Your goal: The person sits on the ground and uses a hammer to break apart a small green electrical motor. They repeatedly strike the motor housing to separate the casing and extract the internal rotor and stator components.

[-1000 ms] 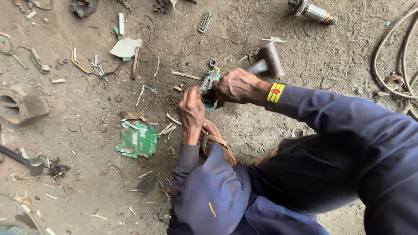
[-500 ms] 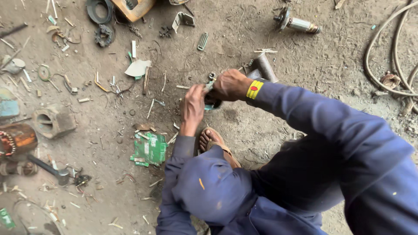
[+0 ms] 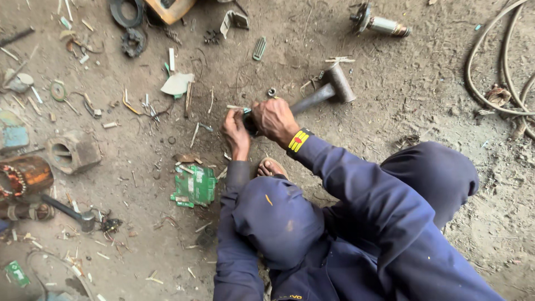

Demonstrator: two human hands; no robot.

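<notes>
Fingers of the right hand (image 3: 275,120) wrapping around a hammer (image 3: 326,92), left hand (image 3: 237,131) pinching a small part, green board (image 3: 195,185) lying near left, dirt floor (image 3: 423,83) spreading all around.

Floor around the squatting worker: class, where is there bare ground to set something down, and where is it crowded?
Bare dirt lies between the hammer and the hoses, and right of the knee. Left of the circuit board and around the motor housing, scrap crowds the ground.

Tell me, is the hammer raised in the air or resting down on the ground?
Down: the hammer has its head on the dirt, handle gripped by the right hand.
</notes>
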